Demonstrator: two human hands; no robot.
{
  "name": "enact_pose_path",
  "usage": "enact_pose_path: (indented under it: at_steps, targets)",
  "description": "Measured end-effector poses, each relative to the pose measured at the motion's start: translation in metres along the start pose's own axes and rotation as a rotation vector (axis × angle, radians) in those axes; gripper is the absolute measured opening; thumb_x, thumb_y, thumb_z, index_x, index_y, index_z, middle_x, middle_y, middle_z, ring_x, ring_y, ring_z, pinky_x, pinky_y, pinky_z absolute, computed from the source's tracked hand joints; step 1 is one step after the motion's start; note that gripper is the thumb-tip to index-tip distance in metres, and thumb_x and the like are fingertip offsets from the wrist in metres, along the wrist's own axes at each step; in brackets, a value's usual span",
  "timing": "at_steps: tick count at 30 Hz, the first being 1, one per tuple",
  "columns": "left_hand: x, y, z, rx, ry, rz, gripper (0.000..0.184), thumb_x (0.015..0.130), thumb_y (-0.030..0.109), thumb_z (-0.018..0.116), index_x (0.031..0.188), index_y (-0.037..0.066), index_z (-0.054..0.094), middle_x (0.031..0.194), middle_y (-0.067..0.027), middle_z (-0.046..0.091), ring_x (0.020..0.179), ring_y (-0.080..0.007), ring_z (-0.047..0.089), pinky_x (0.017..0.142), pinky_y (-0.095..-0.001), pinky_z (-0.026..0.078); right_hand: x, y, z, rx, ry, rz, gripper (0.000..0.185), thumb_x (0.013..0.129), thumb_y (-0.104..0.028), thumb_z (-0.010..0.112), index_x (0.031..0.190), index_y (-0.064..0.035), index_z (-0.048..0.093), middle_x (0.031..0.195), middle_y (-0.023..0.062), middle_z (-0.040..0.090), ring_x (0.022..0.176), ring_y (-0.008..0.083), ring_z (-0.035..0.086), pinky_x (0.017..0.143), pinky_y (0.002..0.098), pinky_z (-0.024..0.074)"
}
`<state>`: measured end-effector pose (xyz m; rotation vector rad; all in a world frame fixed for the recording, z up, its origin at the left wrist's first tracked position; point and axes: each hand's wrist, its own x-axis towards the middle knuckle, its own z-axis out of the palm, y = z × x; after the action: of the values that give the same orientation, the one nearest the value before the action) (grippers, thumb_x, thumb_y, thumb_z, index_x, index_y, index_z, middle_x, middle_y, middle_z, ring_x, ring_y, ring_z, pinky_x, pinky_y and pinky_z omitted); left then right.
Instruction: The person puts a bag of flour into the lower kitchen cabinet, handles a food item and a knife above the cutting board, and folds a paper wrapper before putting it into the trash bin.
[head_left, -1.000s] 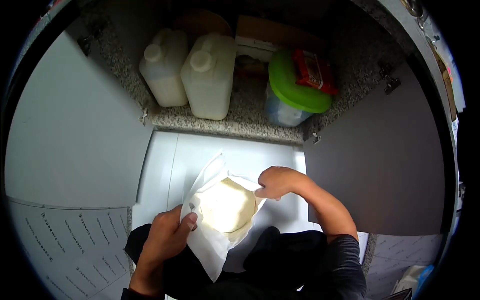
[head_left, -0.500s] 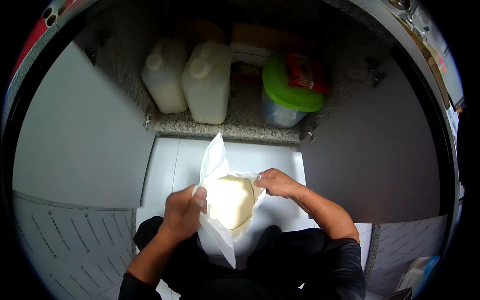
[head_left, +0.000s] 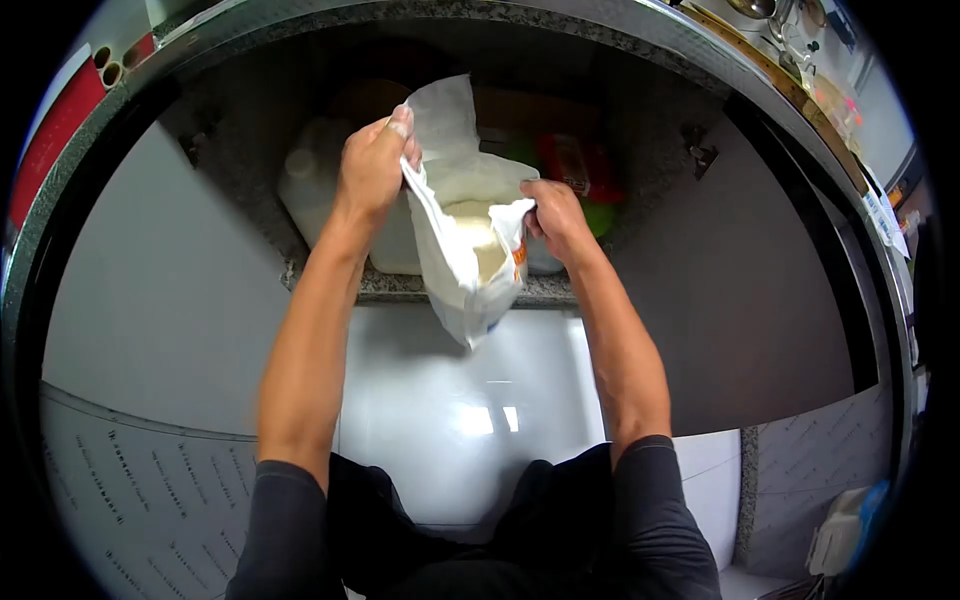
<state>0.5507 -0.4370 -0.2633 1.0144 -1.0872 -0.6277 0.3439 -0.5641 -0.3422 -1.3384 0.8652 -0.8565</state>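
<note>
A white sack (head_left: 440, 285) with its mouth open hangs in front of the cupboard, above the floor. Pale, fine contents (head_left: 477, 235) lie inside it, possibly rice or flour; I cannot tell which. My left hand (head_left: 375, 165) is closed on the left part of the rim, thumb on top. On the opposite side, my right hand (head_left: 558, 212) grips the rim with its fingers curled in. A tall flap of the sack stands up between the hands. Some orange-red print shows on the sack's right side.
Inside the dark cupboard are white jugs (head_left: 308, 185), a red packet (head_left: 572, 165) and a green lid (head_left: 598, 216), partly hidden by my arms and the sack. Open grey doors (head_left: 170, 300) flank it. A granite ledge (head_left: 550, 288) edges its base, above white tiles (head_left: 460, 400).
Both hands have lifted the sack from low between my knees, up and forward to the cupboard opening. My arms are now stretched out, and the sack blocks part of the jugs and green-lidded tub.
</note>
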Motion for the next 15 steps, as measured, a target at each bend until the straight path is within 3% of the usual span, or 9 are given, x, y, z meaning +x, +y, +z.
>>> enact_pose_path:
  at_steps: [4,5,6,8,10,13,15]
  targets:
    - [0.03,-0.072,0.005,0.035,0.109,-0.122,0.039,0.094,0.031,0.05,0.067,0.003,0.054,0.063,-0.0029,0.052,0.058,-0.0125,0.047,0.057,-0.0281,0.038,0.027,0.049,0.006,0.076,0.14,0.07,0.026,0.088,-0.021,0.054,0.075,0.0007,0.058,0.054,0.0077,0.052,0.042,0.0158,0.045,0.041,0.031,0.035]
    - [0.037,-0.083,0.006,-0.168,0.156,-0.108,0.038,0.092,0.032,0.052,0.068,0.002,0.056,0.066,-0.0046,0.054,0.06,-0.0139,0.048,0.058,-0.0296,0.039,0.034,0.054,0.009,0.077,0.168,0.076,0.025,0.088,-0.021,0.053,0.076,0.0006,0.058,0.055,0.0078,0.053,0.043,0.0159,0.045,0.042,0.0309,0.0352]
    - [0.04,-0.083,0.011,-0.163,0.159,-0.122,0.038,0.092,0.032,0.052,0.068,0.002,0.056,0.066,-0.0046,0.054,0.06,-0.0139,0.048,0.058,-0.0296,0.039,0.038,0.051,0.013,0.076,0.196,0.086,0.025,0.089,-0.021,0.053,0.078,0.0004,0.057,0.056,0.008,0.053,0.043,0.0159,0.046,0.042,0.0308,0.0354]
    - [0.044,-0.068,0.018,0.063,0.169,-0.175,0.04,0.093,0.033,0.052,0.07,0.002,0.058,0.067,-0.0059,0.056,0.061,-0.0155,0.05,0.059,-0.0311,0.039,0.064,0.067,0.01,0.016,0.226,-0.085,0.023,0.088,-0.022,0.052,0.082,-0.0004,0.056,0.058,0.0086,0.055,0.045,0.0162,0.047,0.043,0.0304,0.0364]
    - [0.039,-0.059,0.02,0.027,0.106,-0.247,0.043,0.094,0.038,0.05,0.077,0.001,0.061,0.068,-0.0054,0.056,0.061,-0.0162,0.05,0.059,-0.0313,0.041,0.066,0.064,-0.001,0.02,0.065,-0.06,0.021,0.088,-0.023,0.052,0.085,-0.0027,0.056,0.06,0.0081,0.057,0.047,0.016,0.049,0.046,0.0301,0.0393]
    - [0.032,-0.073,0.009,-0.092,0.188,-0.26,0.045,0.096,0.039,0.047,0.079,0.0,0.061,0.069,-0.0055,0.057,0.061,-0.0156,0.051,0.059,-0.0305,0.041,0.057,0.059,0.0,0.003,0.148,0.044,0.026,0.09,-0.03,0.054,0.085,-0.0043,0.056,0.061,0.0065,0.058,0.049,0.0147,0.05,0.05,0.0288,0.0409]
    - [0.01,-0.09,-0.001,-0.297,0.34,-0.203,0.028,0.095,0.028,0.046,0.091,0.004,0.06,0.076,-0.0045,0.059,0.066,-0.0158,0.051,0.061,-0.0284,0.042,0.048,0.064,-0.008,0.035,0.067,0.078,0.033,0.092,-0.039,0.054,0.085,-0.007,0.057,0.063,0.0043,0.059,0.053,0.0131,0.052,0.055,0.0281,0.0421]
